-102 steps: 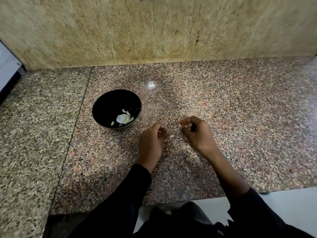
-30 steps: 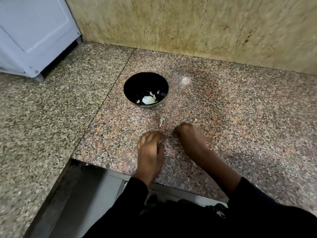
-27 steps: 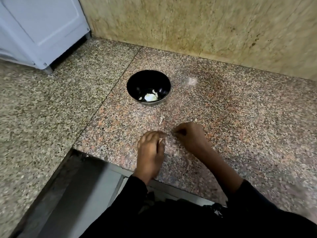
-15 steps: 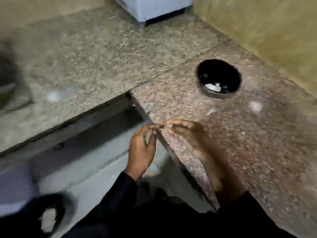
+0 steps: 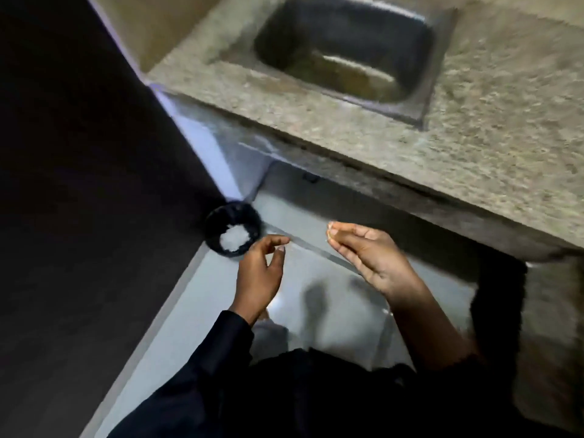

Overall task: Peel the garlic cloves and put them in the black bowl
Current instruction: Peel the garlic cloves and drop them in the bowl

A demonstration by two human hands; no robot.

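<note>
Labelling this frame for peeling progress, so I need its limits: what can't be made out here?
- Left hand: motion blur; whether its fingers pinch anything is unclear.
- Right hand: fingertip contents too small and blurred.
- Bin on the floor: white contents blurred, unidentifiable.
- Sink: blurred, top edge cut off.
- Black bowl: out of frame.

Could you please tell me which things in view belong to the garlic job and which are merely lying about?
Job: left hand; right hand; black floor container holding white scraps, probably peel waste.
Lying about: sink; granite counter.
</note>
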